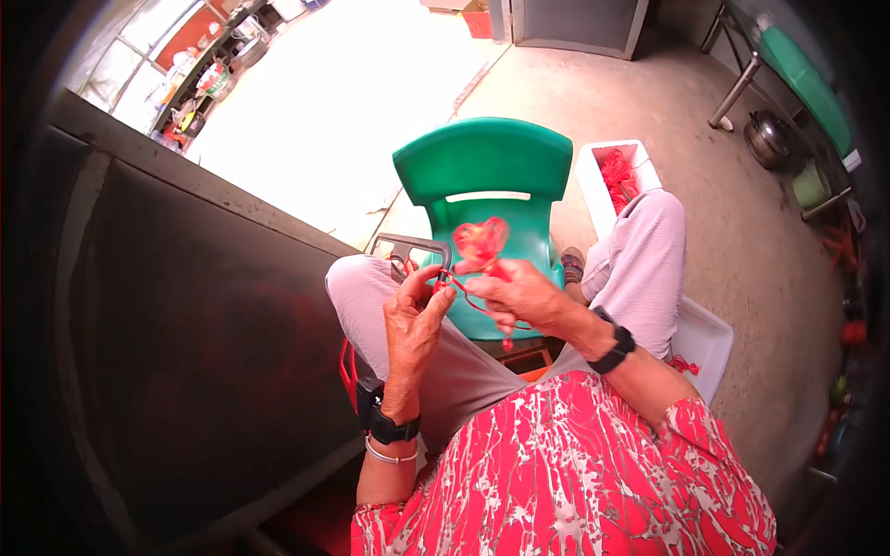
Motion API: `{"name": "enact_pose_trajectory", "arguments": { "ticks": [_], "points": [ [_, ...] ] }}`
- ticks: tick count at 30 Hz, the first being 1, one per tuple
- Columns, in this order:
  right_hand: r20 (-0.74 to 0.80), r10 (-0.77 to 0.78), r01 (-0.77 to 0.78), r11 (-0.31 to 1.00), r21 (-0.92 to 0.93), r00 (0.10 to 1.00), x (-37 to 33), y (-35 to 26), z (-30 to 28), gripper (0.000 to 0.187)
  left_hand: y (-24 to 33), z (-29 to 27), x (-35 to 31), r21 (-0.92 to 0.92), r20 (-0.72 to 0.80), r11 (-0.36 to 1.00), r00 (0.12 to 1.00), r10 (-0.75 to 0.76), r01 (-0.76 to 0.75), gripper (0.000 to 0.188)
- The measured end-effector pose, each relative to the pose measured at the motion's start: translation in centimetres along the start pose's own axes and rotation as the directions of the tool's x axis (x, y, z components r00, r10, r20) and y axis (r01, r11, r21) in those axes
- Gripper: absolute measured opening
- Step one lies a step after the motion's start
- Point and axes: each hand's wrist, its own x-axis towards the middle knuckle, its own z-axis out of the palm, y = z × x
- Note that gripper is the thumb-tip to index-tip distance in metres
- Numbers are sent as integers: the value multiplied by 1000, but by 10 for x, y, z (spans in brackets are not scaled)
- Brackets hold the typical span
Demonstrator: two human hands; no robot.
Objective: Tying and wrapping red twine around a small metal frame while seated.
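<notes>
My left hand [413, 320] is closed in a pinch on red cord beside the end of a dark bent metal frame [413, 243], which lies over the near edge of the green chair's seat. Just to the right, my right hand [527, 296] is closed on a bundle of red cord [480, 241]. The bundle's looped top is smeared by motion and sticks up past the fingers. A thin red strand [470, 295] runs between the two hands, and a short red end hangs below the right one. The fingertips partly hide the cord.
A green plastic chair [484, 157] stands between my knees. To its right is a white box [598, 206] holding red cord [618, 181]; a white tray [712, 345] sits by my right thigh. A dark panel [213, 324] borders my left side. A table with a green top [805, 83] stands far right.
</notes>
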Motion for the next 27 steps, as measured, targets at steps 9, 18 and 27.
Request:
{"name": "enact_pose_trajectory", "arguments": {
  "ticks": [9,18,27],
  "points": [
    [-51,-365,279,788,-549,930,-30,9,20,24,2,-3,-9,-3,-35,1000,999,-7,7,28],
    [264,-434,475,505,-721,862,-75,-15,33,15,26,-6,-12,330,10,941,997,80,-79,17],
    [168,-401,419,696,-584,900,-75,-25,21,18,24,0,-11,383,97,900,978,183,-206,15]
  ]
}}
